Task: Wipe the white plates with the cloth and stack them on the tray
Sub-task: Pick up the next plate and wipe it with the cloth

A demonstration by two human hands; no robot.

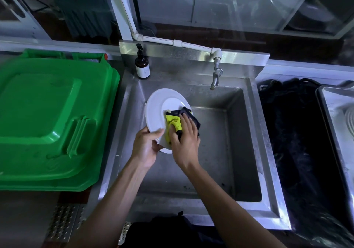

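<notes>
A white plate [158, 109] is held tilted over the steel sink [229, 132]. My left hand [146, 146] grips its near rim, thumb on the face and fingers behind. My right hand [184, 140] presses a yellow and dark cloth [173, 122] flat against the plate's face, fingers spread over the cloth. At the far right edge a metal tray [325, 113] holds white plates [350, 121], only partly in view.
A green bin lid [49, 121] lies left of the sink. A brown pump bottle [142, 65] stands at the sink's back left corner, a tap [216, 75] at the back. A black mat [291, 132] lies between sink and tray.
</notes>
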